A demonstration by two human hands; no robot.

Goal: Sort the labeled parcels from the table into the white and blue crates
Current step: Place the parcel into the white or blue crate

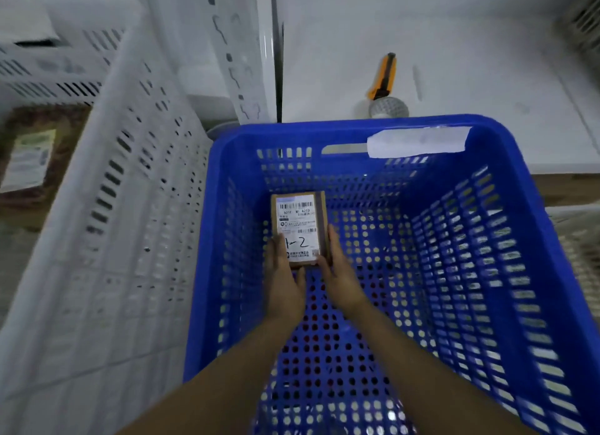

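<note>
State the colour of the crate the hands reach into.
Blue: the crate around the parcel, seen in the head view.

Orange utility knife (383, 76) just beside a grey dimpled round object (388, 107)

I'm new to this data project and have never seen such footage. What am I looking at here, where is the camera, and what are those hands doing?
There is no machine here: a person works bare-handed. The single picture comes from a wide-angle camera worn on their head, looking forward and down, so the arms enter from below. The left hand and right hand hold a small brown parcel by its near end. Its label faces up, with "1-2" handwritten on it. The parcel is low inside the blue crate; whether it rests on the crate's floor I cannot tell. A white crate stands beside it to the left. Behind, on the white table, lies an orange utility knife.
</note>
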